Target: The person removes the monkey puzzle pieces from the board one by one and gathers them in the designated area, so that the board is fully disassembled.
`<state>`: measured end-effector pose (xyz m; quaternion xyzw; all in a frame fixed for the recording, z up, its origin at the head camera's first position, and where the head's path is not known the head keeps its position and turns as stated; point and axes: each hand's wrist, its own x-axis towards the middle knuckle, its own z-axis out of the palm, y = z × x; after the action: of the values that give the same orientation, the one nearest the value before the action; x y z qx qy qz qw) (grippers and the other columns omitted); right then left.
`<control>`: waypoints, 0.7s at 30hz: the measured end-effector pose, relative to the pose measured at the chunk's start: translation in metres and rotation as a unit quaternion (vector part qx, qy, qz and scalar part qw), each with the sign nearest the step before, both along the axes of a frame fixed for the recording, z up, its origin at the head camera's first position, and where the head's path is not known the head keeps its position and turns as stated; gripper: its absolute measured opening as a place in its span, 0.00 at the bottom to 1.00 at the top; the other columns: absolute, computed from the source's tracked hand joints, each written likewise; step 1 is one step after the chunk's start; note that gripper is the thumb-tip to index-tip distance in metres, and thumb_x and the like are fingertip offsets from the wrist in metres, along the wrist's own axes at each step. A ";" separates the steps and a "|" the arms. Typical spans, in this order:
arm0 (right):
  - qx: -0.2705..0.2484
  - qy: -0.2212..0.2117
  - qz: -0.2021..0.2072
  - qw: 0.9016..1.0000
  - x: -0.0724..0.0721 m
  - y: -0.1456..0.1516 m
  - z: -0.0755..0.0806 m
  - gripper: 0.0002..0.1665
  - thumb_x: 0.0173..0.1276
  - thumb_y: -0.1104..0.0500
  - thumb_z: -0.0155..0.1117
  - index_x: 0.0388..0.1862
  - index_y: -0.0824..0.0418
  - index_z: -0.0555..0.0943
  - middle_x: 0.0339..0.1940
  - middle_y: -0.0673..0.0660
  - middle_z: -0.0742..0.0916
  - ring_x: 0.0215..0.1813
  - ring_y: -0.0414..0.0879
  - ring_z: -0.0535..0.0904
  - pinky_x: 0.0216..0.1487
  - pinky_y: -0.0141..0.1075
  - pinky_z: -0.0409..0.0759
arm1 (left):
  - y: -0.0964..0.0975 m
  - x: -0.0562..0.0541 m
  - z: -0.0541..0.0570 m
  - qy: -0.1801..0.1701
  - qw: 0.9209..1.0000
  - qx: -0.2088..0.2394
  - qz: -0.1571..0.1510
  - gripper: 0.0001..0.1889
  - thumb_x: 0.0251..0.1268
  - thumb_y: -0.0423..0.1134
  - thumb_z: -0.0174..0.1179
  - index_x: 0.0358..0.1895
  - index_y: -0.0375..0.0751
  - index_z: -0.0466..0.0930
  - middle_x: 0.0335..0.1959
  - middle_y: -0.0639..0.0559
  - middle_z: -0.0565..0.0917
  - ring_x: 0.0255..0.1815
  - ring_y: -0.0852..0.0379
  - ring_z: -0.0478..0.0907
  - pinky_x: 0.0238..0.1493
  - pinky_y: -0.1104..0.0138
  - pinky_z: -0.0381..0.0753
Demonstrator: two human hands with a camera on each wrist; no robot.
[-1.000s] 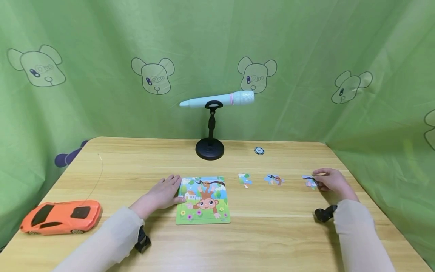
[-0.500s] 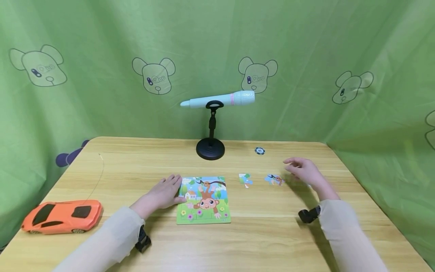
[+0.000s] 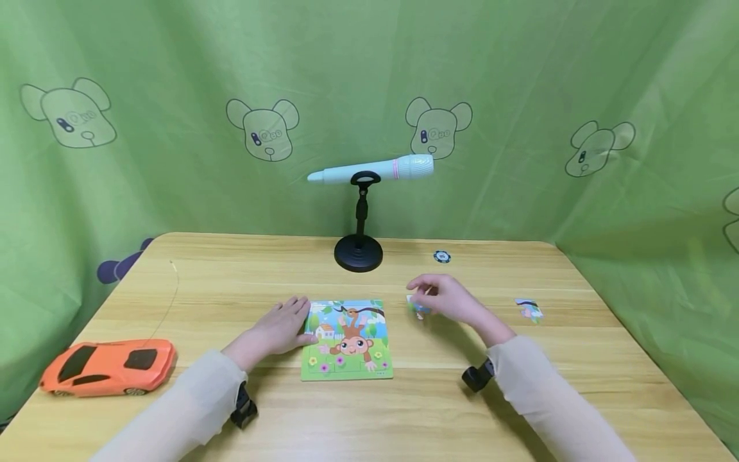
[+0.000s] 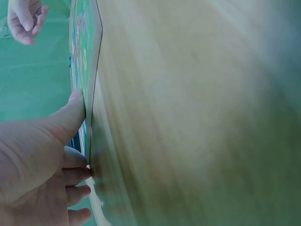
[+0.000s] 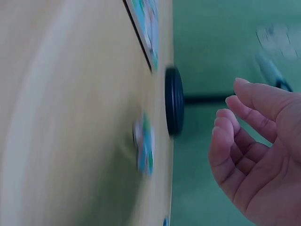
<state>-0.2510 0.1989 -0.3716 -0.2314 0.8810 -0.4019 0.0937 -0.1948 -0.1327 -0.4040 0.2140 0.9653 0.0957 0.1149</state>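
A square monkey jigsaw puzzle (image 3: pixel 352 359) in its board lies at the middle of the table. My left hand (image 3: pixel 277 327) rests at its left edge; in the left wrist view the thumb (image 4: pixel 70 113) lies on the board and the fingertips touch its side. My right hand (image 3: pixel 453 298), fingers loosely bent and holding nothing, hovers over a loose blue-and-green puzzle piece (image 3: pixel 414 308), partly covering it. The right wrist view shows a blurred puzzle piece (image 5: pixel 146 146) on the table, apart from the hand. Another puzzle piece (image 3: pixel 528 310) lies farther right.
An orange toy car (image 3: pixel 110 367) stands at the left. Behind the puzzle, a black stand (image 3: pixel 358 252) carries a light blue toy microphone (image 3: pixel 369 171). A round chip (image 3: pixel 442 256) lies at the back. Green curtain (image 3: pixel 346 77) surrounds the table (image 3: pixel 346 423).
My right hand has left the rightmost puzzle piece and moved left to the piece nearest the board, now hiding the middle piece. The left hand has stayed put.
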 end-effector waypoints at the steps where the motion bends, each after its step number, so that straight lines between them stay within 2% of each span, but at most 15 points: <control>1: 0.002 0.000 0.008 1.000 0.002 -0.007 0.000 0.16 0.62 0.64 0.61 0.49 0.69 0.78 0.30 0.55 0.80 0.29 0.56 0.75 0.24 0.37 0.78 | 0.000 0.000 0.000 0.000 1.000 0.000 0.000 0.41 0.64 0.56 0.52 0.68 0.26 0.54 0.69 0.34 0.54 0.70 0.39 0.48 0.67 0.48 0.48; 7: 0.027 0.015 0.064 0.997 0.012 -0.047 -0.004 0.14 0.62 0.64 0.63 0.46 0.67 0.80 0.28 0.51 0.79 0.26 0.43 0.73 0.22 0.32 0.75 | 0.000 0.000 0.000 0.003 1.000 0.000 -0.003 0.40 0.64 0.56 0.52 0.67 0.26 0.54 0.69 0.34 0.54 0.69 0.39 0.48 0.67 0.48 0.49; 14: 0.046 0.034 0.128 0.990 0.018 -0.081 -0.013 0.12 0.62 0.62 0.64 0.44 0.64 0.80 0.25 0.48 0.78 0.26 0.42 0.72 0.26 0.31 0.73 | -0.001 -0.001 -0.003 0.022 1.000 0.000 -0.016 0.39 0.65 0.55 0.52 0.67 0.26 0.56 0.68 0.34 0.55 0.69 0.39 0.49 0.66 0.49 0.50; 21: 0.059 -0.002 0.162 0.985 0.024 -0.107 -0.022 0.13 0.62 0.62 0.64 0.46 0.63 0.79 0.24 0.49 0.79 0.23 0.43 0.74 0.27 0.31 0.75 | -0.003 0.001 -0.007 0.074 0.996 0.009 -0.043 0.36 0.64 0.54 0.53 0.63 0.24 0.63 0.65 0.32 0.61 0.67 0.37 0.55 0.65 0.49 0.54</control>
<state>-0.2269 0.0921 -0.3934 -0.3642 0.8536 -0.3297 0.1731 -0.1934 -0.1355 -0.4106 0.2625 0.9602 0.0836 0.0455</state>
